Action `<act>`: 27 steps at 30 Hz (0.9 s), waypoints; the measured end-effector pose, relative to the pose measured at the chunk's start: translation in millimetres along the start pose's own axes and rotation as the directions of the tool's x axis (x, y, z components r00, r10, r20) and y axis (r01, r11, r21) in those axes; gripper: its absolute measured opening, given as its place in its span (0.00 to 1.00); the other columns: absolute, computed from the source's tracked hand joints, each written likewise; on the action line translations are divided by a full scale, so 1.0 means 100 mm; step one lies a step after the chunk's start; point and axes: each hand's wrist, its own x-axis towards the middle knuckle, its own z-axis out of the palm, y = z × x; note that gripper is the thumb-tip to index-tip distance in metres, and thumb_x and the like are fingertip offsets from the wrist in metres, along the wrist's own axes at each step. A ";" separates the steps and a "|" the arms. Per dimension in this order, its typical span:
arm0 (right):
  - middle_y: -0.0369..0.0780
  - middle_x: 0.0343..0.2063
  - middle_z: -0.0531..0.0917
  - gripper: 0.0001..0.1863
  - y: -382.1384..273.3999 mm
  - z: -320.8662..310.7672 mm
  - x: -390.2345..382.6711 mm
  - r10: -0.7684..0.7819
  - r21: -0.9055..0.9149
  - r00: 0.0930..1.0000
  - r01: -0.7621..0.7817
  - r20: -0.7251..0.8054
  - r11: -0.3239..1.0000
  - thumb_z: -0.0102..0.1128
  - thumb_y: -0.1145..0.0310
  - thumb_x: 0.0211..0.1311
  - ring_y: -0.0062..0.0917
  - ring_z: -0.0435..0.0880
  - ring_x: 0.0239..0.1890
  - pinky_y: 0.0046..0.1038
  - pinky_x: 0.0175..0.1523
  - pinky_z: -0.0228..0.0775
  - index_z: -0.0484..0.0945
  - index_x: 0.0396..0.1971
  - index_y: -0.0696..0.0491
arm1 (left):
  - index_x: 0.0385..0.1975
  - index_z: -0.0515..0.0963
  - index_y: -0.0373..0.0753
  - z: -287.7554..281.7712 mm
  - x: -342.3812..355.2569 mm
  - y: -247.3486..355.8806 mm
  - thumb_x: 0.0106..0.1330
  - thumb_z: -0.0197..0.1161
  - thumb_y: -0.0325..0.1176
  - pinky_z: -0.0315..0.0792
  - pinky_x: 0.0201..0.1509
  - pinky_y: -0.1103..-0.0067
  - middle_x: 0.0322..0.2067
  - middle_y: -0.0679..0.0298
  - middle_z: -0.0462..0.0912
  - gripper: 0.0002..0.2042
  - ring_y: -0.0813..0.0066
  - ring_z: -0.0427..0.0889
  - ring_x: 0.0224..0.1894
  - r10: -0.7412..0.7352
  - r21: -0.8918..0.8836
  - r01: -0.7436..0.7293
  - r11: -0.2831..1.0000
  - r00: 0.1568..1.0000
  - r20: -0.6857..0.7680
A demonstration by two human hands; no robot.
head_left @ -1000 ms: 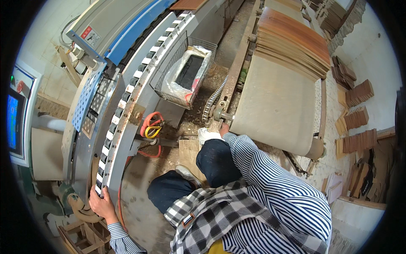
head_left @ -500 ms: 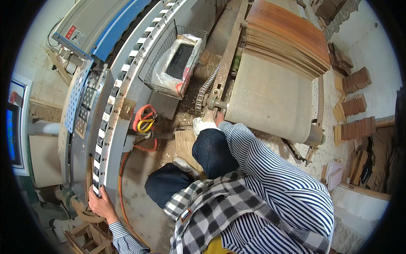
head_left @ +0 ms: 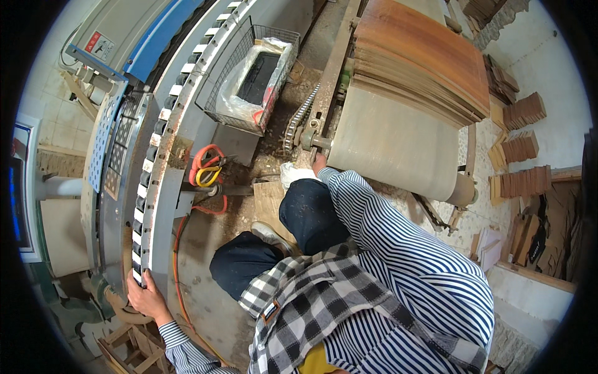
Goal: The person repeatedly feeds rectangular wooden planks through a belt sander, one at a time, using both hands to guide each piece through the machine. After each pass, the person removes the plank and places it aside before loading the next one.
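At the lower left, my left hand (head_left: pixel 147 297) is wrapped round the near end of a long rail of black and white rollers (head_left: pixel 148 167) along a grey machine. The thumb lies on the rail's inner side and the fingers on its outer side. My right arm reaches forward past my knee. My right hand (head_left: pixel 319 164) is at the near left corner of a belt conveyor (head_left: pixel 398 140), just below its roller shaft (head_left: pixel 319 142). Its fingers are mostly hidden there. Beside it lies a crumpled white cloth or bag (head_left: pixel 295 174).
Stacked brown boards (head_left: pixel 423 53) lie on the conveyor belt. A wire basket (head_left: pixel 215 111) with a plastic-lined black tray hangs by the rail. Orange-handled scissors (head_left: pixel 202 165), an orange hose (head_left: pixel 176 255) and a drive chain (head_left: pixel 301 118) are close. More board stacks (head_left: pixel 520 148) stand at right.
The view has shifted slightly, moving the surroundings a little within the picture. Both hands keep their places, the left at the rail end and the right by the conveyor corner.
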 end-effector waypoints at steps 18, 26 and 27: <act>0.50 0.48 0.81 0.18 0.22 0.18 0.20 -0.090 0.000 0.996 0.090 0.013 0.996 0.52 0.76 0.64 0.43 0.79 0.49 0.34 0.53 0.71 0.76 0.54 0.58 | 0.49 0.77 0.39 -0.02 0.01 0.01 0.66 0.59 0.51 0.71 0.44 0.67 0.42 0.56 0.83 0.22 0.55 0.80 0.41 -0.009 0.003 0.009 1.000 1.000 -0.013; 0.48 0.47 0.82 0.16 0.24 -0.02 0.07 -0.146 0.084 0.983 0.137 0.111 0.987 0.52 0.71 0.66 0.41 0.79 0.51 0.33 0.57 0.69 0.77 0.52 0.56 | 0.48 0.77 0.39 -0.04 0.01 0.02 0.65 0.60 0.49 0.71 0.44 0.67 0.42 0.57 0.83 0.21 0.56 0.81 0.41 0.004 -0.040 -0.005 0.999 1.000 -0.018; 0.48 0.47 0.82 0.16 0.26 -0.07 0.02 -0.160 0.119 0.977 0.143 0.144 0.982 0.52 0.70 0.67 0.41 0.79 0.52 0.33 0.58 0.69 0.77 0.52 0.56 | 0.48 0.77 0.39 -0.05 0.01 0.03 0.65 0.61 0.50 0.71 0.43 0.68 0.41 0.57 0.83 0.21 0.56 0.81 0.41 0.006 -0.032 -0.006 0.999 1.000 -0.022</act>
